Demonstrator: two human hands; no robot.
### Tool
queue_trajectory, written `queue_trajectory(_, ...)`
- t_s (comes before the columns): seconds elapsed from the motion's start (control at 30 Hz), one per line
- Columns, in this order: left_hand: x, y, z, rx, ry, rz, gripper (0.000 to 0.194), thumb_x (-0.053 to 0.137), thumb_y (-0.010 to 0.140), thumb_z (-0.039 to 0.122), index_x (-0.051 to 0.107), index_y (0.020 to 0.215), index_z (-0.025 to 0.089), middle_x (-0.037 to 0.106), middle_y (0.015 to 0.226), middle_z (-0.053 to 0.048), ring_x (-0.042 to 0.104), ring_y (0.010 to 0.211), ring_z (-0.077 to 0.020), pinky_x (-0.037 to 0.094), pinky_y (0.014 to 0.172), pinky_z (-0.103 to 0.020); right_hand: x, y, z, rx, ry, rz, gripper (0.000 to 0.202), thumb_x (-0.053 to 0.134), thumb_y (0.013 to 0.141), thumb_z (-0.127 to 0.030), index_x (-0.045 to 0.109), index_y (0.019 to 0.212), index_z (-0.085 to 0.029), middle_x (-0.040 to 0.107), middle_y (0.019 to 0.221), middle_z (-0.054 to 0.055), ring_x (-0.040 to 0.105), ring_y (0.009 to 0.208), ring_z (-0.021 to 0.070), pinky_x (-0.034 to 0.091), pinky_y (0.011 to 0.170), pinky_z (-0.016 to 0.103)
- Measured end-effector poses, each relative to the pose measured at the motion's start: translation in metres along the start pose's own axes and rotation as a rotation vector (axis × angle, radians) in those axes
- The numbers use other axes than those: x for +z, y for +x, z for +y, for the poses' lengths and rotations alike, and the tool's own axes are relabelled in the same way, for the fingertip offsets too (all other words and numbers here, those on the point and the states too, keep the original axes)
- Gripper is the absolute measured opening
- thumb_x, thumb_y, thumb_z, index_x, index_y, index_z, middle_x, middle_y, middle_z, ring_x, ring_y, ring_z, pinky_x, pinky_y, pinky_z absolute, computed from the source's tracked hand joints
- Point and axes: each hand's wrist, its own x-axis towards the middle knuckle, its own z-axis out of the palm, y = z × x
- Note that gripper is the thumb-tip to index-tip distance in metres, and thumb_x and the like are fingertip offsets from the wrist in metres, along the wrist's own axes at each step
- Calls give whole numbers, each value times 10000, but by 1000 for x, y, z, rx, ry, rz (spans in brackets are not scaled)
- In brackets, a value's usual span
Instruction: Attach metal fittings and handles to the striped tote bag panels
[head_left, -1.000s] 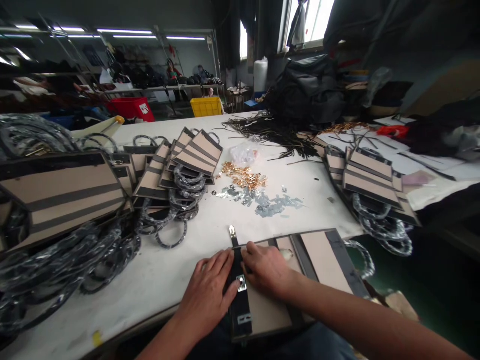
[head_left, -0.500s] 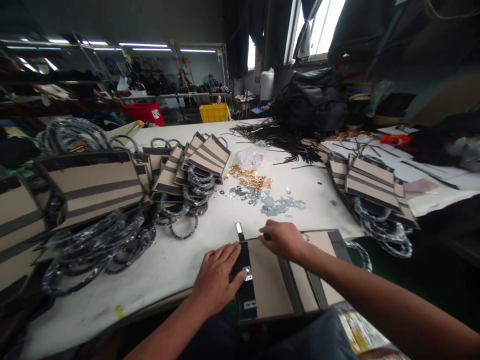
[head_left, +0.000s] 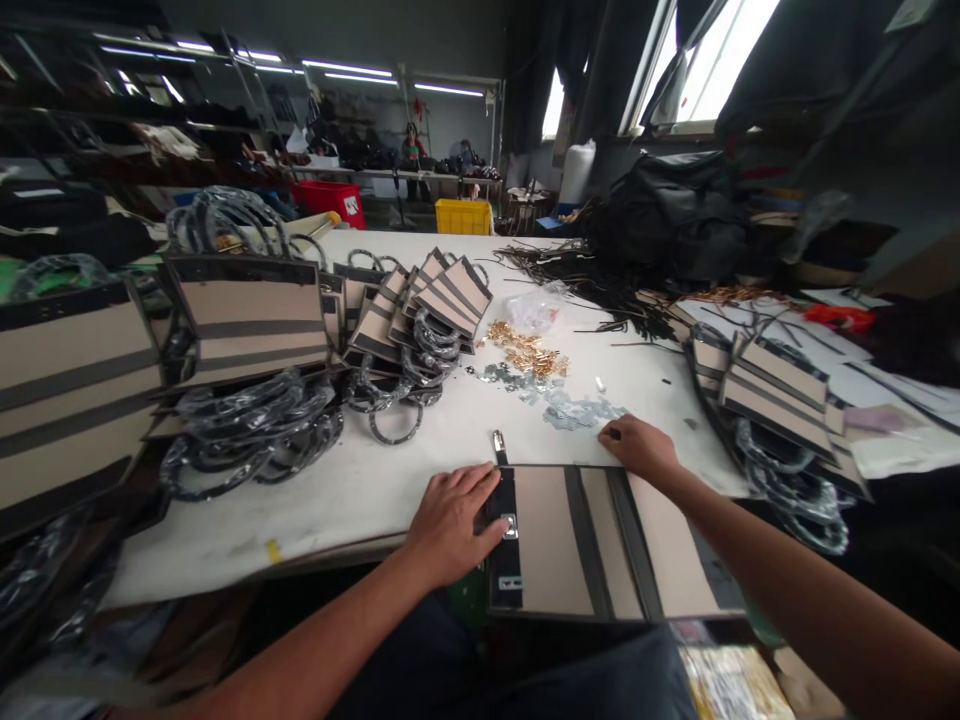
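Observation:
A beige panel with dark stripes (head_left: pixel 553 540) lies at the table's front edge, overhanging toward my lap. My left hand (head_left: pixel 456 522) rests on its black left border, fingers spread, thumb beside a small metal plate (head_left: pixel 510 527). A second metal plate (head_left: pixel 510 583) sits lower on that border. A dark strap with a shiny metal end (head_left: pixel 499 443) sticks out beyond the panel's far left corner. My right hand (head_left: pixel 639 446) is curled just beyond the panel's far edge, near the grey metal pieces (head_left: pixel 577 412); whether its fingers hold anything is hidden.
Striped panels with plastic-wrapped handles (head_left: pixel 255 340) pile up at the left, and another stack (head_left: pixel 776 385) stands right. Gold-coloured pieces (head_left: pixel 525 350), a clear plastic bag (head_left: pixel 534 310) and black strips (head_left: pixel 547 265) lie farther back on the white table (head_left: pixel 360 500).
My right hand has moved right, away from the strap end toward the grey pieces. My left hand stays on the panel's border. The camera view has shifted left.

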Motion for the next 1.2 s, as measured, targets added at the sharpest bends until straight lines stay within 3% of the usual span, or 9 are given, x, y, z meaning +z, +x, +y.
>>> queue_trajectory(0.2, -1, -3, 2, -28, -10, 0, 634, 631, 963, 545, 550, 1521, 256, 488, 1632, -72, 483, 1454, -318, 383, 1158, -535, -2, 18, 4, 27, 36, -80, 247, 642, 866, -386, 813, 992, -260, 761, 1117, 70, 687, 1009, 269, 431, 691, 288)
queue_trajectory(0.37, 1, -5, 2, -35, -22, 14, 654, 635, 956, 554, 533, 1532, 260, 496, 1627, -67, 475, 1458, -318, 372, 1169, -541, -10, 36, 4, 70, 168, -250, 179, 696, 784, -278, 797, 860, -150, 736, 732, 69, 677, 670, 199, 464, 570, 253)
queue_trajectory(0.47, 2, -6, 1, -41, -26, 18, 645, 635, 955, 550, 534, 1528, 272, 501, 1623, -62, 477, 1455, -322, 363, 1174, -547, -15, 39, 1, 88, 238, -308, 146, 697, 775, -247, 769, 819, -128, 694, 640, 46, 620, 551, 164, 466, 506, 242)
queue_trajectory(0.7, 4, -7, -1, -17, -47, 44, 641, 634, 956, 551, 529, 1532, 291, 510, 1613, -68, 478, 1447, -330, 353, 1171, -548, -17, 29, -2, 20, 236, -238, 92, 701, 744, -219, 745, 772, -143, 653, 550, 30, 605, 514, 171, 438, 530, 254)
queue_trajectory(0.87, 4, -7, 0, -23, -53, 42, 640, 640, 952, 545, 534, 1530, 290, 515, 1608, -68, 477, 1444, -329, 354, 1167, -536, -20, 18, -8, -103, 232, -114, 260, 647, 764, -190, 792, 978, -165, 739, 718, 29, 660, 639, 179, 467, 679, 270)
queue_trajectory(1.03, 3, -7, 1, -16, -53, 41, 650, 650, 945, 537, 532, 1529, 278, 521, 1602, -75, 479, 1438, -321, 355, 1161, -531, -33, -8, -50, -233, 328, -127, 301, 640, 840, -277, 818, 1072, -207, 741, 770, 7, 639, 647, 153, 461, 651, 245)
queue_trajectory(1.2, 2, -6, 2, -30, -51, 33, 653, 658, 939, 533, 533, 1526, 277, 532, 1594, -77, 483, 1432, -324, 354, 1159, -538, -36, -36, -117, -397, 612, -472, 274, 664, 835, -304, 827, 1017, -179, 682, 658, -5, 555, 535, 125, 426, 526, 227)
